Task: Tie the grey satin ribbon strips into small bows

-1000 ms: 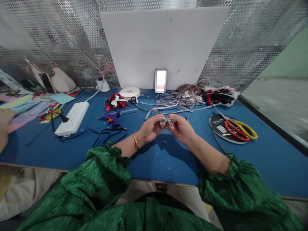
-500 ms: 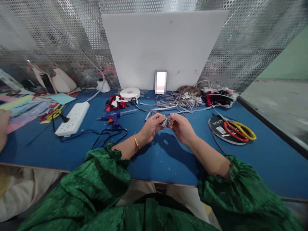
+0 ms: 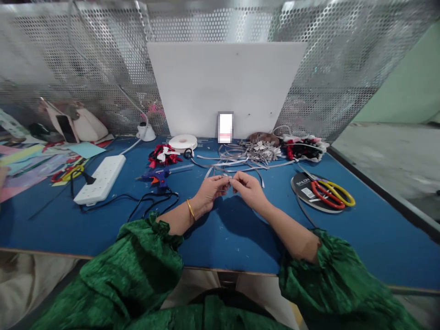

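Observation:
My left hand (image 3: 211, 191), with a gold bangle at the wrist, is closed in a pinch on a small piece of grey ribbon (image 3: 224, 190). Meeting it fingertip to fingertip, my right hand (image 3: 250, 189) pinches the same piece. Fingers cover most of the ribbon, so its exact shape is hidden. Just beyond the hands lie long loose grey ribbons (image 3: 237, 162) and a heap of short grey ribbon pieces (image 3: 263, 151). A blue glue gun (image 3: 156, 178) rests to the left of my left hand.
Red-and-yellow-handled scissors (image 3: 332, 195) lie on a black ribbon spool (image 3: 304, 188) at right. Left are a white power strip (image 3: 101, 181), cables, and red and white bows (image 3: 164, 156). A white roll (image 3: 183, 142) and a phone (image 3: 225, 127) stand behind. Another person's hand (image 3: 3, 176) shows at far left.
My hands have come closer together, and the right fingertips now press against the left ones over the ribbon, which is more covered. The camera view has tilted up slightly.

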{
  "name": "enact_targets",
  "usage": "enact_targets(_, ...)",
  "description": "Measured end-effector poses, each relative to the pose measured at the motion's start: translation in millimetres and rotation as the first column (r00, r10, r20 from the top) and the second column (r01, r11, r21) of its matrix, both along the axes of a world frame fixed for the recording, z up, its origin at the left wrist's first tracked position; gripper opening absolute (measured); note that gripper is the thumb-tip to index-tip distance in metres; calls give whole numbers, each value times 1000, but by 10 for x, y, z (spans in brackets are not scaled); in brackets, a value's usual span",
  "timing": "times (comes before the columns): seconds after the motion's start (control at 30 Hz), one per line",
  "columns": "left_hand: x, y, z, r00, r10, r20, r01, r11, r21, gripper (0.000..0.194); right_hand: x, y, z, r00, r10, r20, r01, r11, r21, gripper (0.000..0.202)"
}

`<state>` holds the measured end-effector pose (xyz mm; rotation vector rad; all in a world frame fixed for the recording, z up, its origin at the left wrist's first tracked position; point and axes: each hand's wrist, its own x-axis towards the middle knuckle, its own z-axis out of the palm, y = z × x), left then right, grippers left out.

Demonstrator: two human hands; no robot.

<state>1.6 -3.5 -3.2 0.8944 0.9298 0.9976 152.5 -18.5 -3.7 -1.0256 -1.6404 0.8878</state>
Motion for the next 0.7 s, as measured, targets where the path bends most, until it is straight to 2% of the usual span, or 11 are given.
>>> enact_targets(0.1, 3, 3, -2, 1000, 14, -8, -14, 999, -29, 32, 13, -29, 42, 982, -78, 175, 50, 986, 156, 24)
enact_targets(0.2, 8, 8, -6, 1000, 0, -8, 0, 999, -42, 33, 16, -49, 73, 959, -122, 255, 58, 968, 245, 22)
enact_targets(0.27, 15, 9, -7, 1000, 2, 1, -1, 1000, -18, 32, 17, -44, 66, 961, -122, 248, 64, 971, 230, 22)
enact_targets(0.43, 36, 1, -3, 999, -7, 40, 1, 990, 141, 32, 20, 20, -25, 995, -50, 90, 47, 998, 36, 28)
enact_targets(0.53, 37, -11, 11, 1000, -6, 1, 5, 975, 224, 33, 15, 35, -47, 997, -45, 70, 44, 999, 17, 30)
enact_targets(0.6, 34, -19, 23, 1000, -5, -23, 10, 975, 223, 34, 14, 26, -30, 996, -50, 74, 48, 998, 29, 30)
enact_targets(0.7, 29, -24, 32, 999, 11, -30, -7, 988, 153, 34, 22, 6, 18, 995, -65, 69, 62, 997, 46, 27)
